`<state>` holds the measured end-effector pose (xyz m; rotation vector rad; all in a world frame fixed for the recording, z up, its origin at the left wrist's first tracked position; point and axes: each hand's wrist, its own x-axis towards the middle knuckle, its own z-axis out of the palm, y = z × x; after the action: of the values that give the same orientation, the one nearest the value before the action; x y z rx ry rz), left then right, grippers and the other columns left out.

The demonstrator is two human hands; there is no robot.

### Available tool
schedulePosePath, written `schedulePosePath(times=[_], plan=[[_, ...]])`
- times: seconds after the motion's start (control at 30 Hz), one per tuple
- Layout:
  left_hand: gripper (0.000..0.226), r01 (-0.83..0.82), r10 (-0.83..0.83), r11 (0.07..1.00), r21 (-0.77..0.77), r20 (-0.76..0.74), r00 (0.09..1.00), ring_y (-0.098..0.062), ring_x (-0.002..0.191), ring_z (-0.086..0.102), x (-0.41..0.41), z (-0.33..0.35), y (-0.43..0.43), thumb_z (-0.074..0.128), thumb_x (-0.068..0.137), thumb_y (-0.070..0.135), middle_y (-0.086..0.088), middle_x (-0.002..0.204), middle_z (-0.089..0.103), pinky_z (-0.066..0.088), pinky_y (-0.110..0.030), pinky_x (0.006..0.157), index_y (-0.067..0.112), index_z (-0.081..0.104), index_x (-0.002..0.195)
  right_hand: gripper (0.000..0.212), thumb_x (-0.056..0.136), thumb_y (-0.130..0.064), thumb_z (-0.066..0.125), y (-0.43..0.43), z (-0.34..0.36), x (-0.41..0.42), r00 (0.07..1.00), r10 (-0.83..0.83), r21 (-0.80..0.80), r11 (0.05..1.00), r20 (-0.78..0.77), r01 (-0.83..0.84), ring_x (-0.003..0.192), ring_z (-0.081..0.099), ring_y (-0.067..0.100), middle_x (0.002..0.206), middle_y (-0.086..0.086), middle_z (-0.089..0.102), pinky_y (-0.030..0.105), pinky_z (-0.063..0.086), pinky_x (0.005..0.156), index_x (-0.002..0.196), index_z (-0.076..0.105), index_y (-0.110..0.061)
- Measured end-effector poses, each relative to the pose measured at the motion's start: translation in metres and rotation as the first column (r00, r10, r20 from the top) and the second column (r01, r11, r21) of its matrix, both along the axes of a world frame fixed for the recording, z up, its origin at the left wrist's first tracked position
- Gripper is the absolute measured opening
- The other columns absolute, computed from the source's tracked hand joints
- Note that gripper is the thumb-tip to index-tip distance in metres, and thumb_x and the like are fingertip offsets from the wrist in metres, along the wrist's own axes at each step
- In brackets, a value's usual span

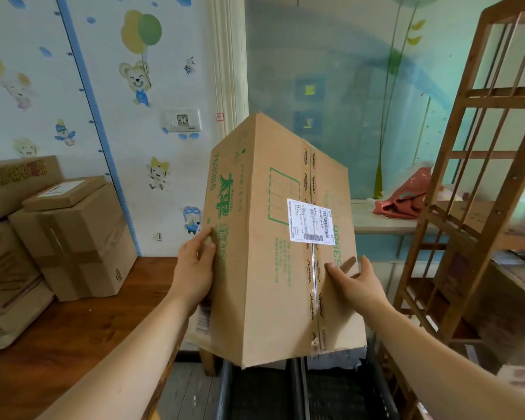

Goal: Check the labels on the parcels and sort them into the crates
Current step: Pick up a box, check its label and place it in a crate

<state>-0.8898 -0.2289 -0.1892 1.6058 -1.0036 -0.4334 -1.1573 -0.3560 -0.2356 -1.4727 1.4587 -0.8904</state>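
1. Dark crates [255, 395] sit low, just below the parcel.
2. Left hand [194, 265] and right hand [355, 277] press flat, fingers straight, holding the cardboard parcel [270, 283] aloft between them.
3. Its shipping label [311, 221] faces the holder.
4. Beyond, at left, taped boxes [73, 237] are stacked.

Soft, even light is filling the room; the right hand [353, 278] is casting a small shadow on the parcel [270, 268]. The wooden shelf [497, 91] is bowing at the edge, and the far wall [331, 71] is blurring.

One wide-angle view from the person's head, facing forward and slightly down, close behind the left hand [194, 265] and right hand [356, 281], whose arms reach in from the bottom corners.
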Motion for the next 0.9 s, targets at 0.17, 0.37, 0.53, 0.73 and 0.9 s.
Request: schedulePosePath(times=[0.17, 0.37, 0.53, 0.73, 0.9], plan=[[0.054, 0.110, -0.108, 0.992, 0.059, -0.027, 0.994, -0.007, 0.130, 0.043, -0.012, -0.008, -0.004, 0.043, 0.100, 0.044, 0.008, 0.144, 0.045, 0.030, -0.027, 0.107, 0.029, 0.034, 0.152, 0.089, 0.073, -0.053, 0.079, 0.001, -0.007, -0.006, 0.998, -0.033, 0.000, 0.999, -0.060, 0.033, 0.114, 0.054, 0.032, 0.135, 0.012, 0.045, 0.046, 0.050, 0.090, 0.140, 0.032, -0.018], [0.044, 0.241, -0.235, 0.970, 0.020, -0.152, 0.960, 0.002, 0.127, 0.046, -0.030, -0.016, -0.014, 0.037, 0.103, 0.045, 0.024, 0.142, 0.048, 0.039, -0.021, 0.096, 0.045, 0.036, 0.147, 0.095, 0.075, -0.046, 0.081, 0.000, -0.014, -0.023, 0.985, -0.052, -0.042, 0.998, -0.164, 0.045, 0.108, 0.051, 0.027, 0.137, 0.012, 0.036, 0.044, 0.051, 0.089, 0.145, 0.024, -0.017], [0.050, 0.181, -0.170, 0.982, 0.047, -0.179, 0.969, -0.008, 0.130, 0.045, -0.061, -0.026, -0.024, 0.040, 0.105, 0.032, 0.011, 0.148, 0.046, 0.036, -0.034, 0.110, 0.038, 0.026, 0.153, 0.102, 0.081, -0.041, 0.077, 0.002, -0.025, -0.042, 0.968, -0.039, -0.057, 0.998, -0.246, 0.025, 0.120, 0.050, 0.031, 0.146, 0.011, 0.028, 0.044, 0.051, 0.095, 0.156, 0.010, -0.024], [0.093, 0.252, -0.234, 0.960, 0.122, -0.143, 0.962, -0.006, 0.116, 0.055, -0.094, -0.044, -0.032, 0.068, 0.088, 0.004, 0.005, 0.138, 0.053, 0.042, -0.041, 0.107, 0.033, 0.011, 0.155, 0.087, 0.072, -0.045, 0.077, 0.001, -0.033, -0.069, 0.958, -0.030, -0.089, 0.996, -0.285, 0.004, 0.105, 0.055, 0.028, 0.129, 0.004, 0.035, 0.047, 0.056, 0.086, 0.141, 0.028, -0.026], [0.097, 0.220, -0.190, 0.962, 0.163, -0.181, 0.965, -0.014, 0.136, 0.038, -0.116, -0.058, -0.044, 0.067, 0.090, 0.012, 0.003, 0.155, 0.034, 0.028, -0.043, 0.117, 0.032, 0.000, 0.157, 0.098, 0.075, -0.047, 0.076, -0.006, -0.040, -0.092, 0.933, -0.034, -0.095, 0.996, -0.358, 0.000, 0.117, 0.048, 0.029, 0.134, 0.005, 0.031, 0.046, 0.053, 0.092, 0.151, 0.017, -0.028]])
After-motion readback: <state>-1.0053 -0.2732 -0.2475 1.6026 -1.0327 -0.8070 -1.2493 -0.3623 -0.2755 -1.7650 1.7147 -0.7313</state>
